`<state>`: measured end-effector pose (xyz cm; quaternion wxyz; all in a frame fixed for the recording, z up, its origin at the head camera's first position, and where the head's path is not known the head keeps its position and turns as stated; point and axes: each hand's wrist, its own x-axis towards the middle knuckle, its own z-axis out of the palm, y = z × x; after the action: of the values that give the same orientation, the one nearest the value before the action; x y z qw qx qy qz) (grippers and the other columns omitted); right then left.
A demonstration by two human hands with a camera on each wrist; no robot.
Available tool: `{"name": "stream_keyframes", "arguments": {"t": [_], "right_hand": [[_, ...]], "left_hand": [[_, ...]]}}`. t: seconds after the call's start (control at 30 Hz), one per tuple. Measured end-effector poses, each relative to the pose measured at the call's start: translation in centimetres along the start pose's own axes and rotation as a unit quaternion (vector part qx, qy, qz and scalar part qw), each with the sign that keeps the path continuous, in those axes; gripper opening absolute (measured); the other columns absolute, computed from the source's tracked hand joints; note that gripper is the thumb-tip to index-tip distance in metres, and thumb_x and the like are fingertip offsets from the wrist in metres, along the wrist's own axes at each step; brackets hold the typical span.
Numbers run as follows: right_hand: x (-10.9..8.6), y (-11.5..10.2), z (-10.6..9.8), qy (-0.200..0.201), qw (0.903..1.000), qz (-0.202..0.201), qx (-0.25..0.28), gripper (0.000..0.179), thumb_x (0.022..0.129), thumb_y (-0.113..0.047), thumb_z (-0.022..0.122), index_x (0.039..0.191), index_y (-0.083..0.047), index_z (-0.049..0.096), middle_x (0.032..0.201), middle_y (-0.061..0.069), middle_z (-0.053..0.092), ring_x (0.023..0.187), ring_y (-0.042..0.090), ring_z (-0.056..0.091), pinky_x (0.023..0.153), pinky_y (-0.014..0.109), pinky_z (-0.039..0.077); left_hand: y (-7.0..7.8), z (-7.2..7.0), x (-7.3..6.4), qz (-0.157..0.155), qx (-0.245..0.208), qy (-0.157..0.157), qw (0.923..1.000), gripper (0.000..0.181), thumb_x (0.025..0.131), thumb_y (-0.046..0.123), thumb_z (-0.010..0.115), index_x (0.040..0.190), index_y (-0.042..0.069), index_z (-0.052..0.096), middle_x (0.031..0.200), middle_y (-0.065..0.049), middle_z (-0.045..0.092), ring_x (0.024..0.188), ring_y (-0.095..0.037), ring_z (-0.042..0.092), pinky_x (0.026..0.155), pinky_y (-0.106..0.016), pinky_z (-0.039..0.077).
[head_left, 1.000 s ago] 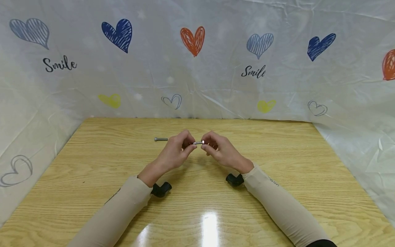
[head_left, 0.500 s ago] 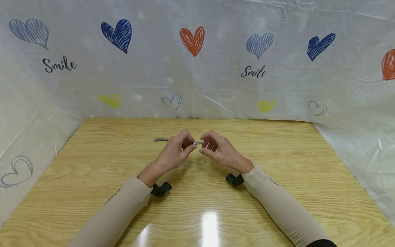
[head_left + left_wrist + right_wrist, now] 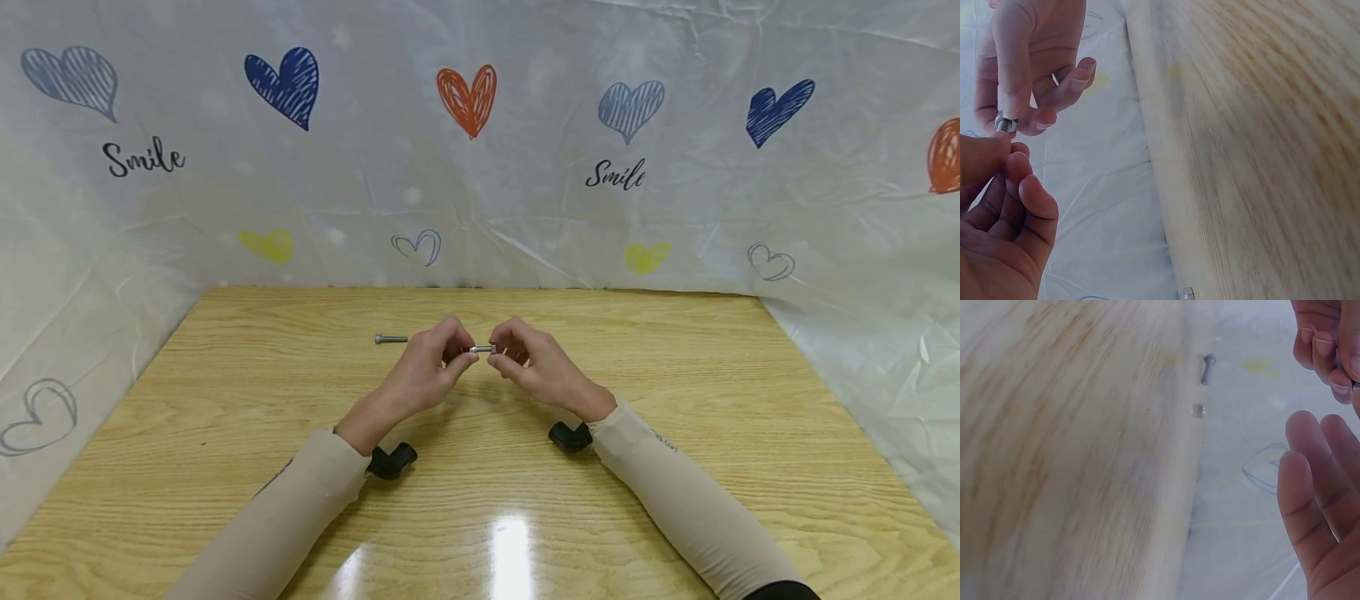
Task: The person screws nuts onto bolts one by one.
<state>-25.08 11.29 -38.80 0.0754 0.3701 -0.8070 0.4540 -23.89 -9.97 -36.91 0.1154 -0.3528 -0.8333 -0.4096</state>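
Head view puts the bolt (image 3: 482,349) between the two hands, raised over the wood-grain counter (image 3: 480,542), its shank lying nearly level. Compared with half a second ago, the right hand (image 3: 546,367) has drawn its thumb and forefinger back together; they stood parted then, and now they pinch the nut (image 3: 493,348) at the bolt's right end, much as they did one second ago. The left hand (image 3: 427,367) keeps the same grip as in both earlier frames, thumb and forefinger nipping the other end of the bolt. Left wrist view shows the threads running into the nut under the right thumb. Unmoved on the counter to the left lies a second bolt (image 3: 391,338), its far end hidden by the left hand in the head view; right wrist view shows a loose nut (image 3: 1198,410) near it. As for writing, the pale backdrop (image 3: 525,183) behind the counter carries "Smile" twice in black script, amid blue, red, yellow and outlined hearts. The beige left sleeve (image 3: 277,517) and right sleeve (image 3: 675,483) each bear small dark handwriting, too small to read.
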Motion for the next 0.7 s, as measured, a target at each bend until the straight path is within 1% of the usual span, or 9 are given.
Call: {"name": "stream_keyframes", "arguments": {"t": [0.17,0.33,0.47,0.57,0.7], "right_hand": [[0.00,0.03,-0.03,-0.003,1.0000,0.003,-0.004,0.008,0.098,-0.020,0.057,0.103,-0.013,0.058,0.079,0.004,0.060,0.063,0.011,0.056,0.057,0.029,0.048],[-0.11,0.03,-0.05,-0.011,0.9998,0.016,-0.004,0.016,0.100,-0.026,0.052,0.102,-0.012,0.059,0.077,0.009,0.061,0.061,0.010,0.055,0.056,0.030,0.047],[-0.12,0.11,0.00,-0.008,0.9998,0.017,-0.007,0.017,0.100,-0.027,0.053,0.105,-0.013,0.059,0.079,0.004,0.061,0.063,0.010,0.056,0.057,0.031,0.048],[-0.14,0.11,-0.02,-0.004,0.9998,0.016,-0.009,0.016,0.098,-0.026,0.057,0.109,-0.015,0.057,0.085,-0.003,0.059,0.066,0.010,0.056,0.059,0.030,0.049],[-0.19,0.10,-0.08,-0.003,0.9999,0.013,-0.004,0.023,0.095,-0.023,0.061,0.115,-0.014,0.053,0.092,-0.005,0.058,0.070,0.011,0.058,0.061,0.030,0.050]], "left_hand": [[0.04,0.01,-0.02,-0.003,-0.001,-0.003,1.0000,0.012,0.091,0.004,0.064,0.094,0.007,0.053,0.078,0.000,0.059,0.061,-0.010,0.050,0.056,-0.026,0.045],[0.02,0.04,-0.04,-0.003,-0.004,-0.005,1.0000,0.011,0.092,0.004,0.064,0.094,0.007,0.053,0.078,0.000,0.058,0.061,-0.011,0.050,0.056,-0.026,0.044],[-0.06,0.10,-0.05,-0.001,-0.004,-0.005,1.0000,0.011,0.092,0.004,0.063,0.093,0.008,0.053,0.077,0.000,0.057,0.061,-0.011,0.050,0.056,-0.026,0.044],[-0.07,0.13,-0.06,0.000,-0.004,-0.003,1.0000,0.011,0.092,0.004,0.064,0.093,0.008,0.053,0.077,0.000,0.057,0.061,-0.011,0.050,0.056,-0.026,0.045],[-0.04,0.15,-0.04,0.003,-0.004,-0.001,1.0000,0.011,0.092,0.004,0.064,0.093,0.008,0.053,0.077,0.000,0.058,0.061,-0.011,0.051,0.056,-0.026,0.045]]}}
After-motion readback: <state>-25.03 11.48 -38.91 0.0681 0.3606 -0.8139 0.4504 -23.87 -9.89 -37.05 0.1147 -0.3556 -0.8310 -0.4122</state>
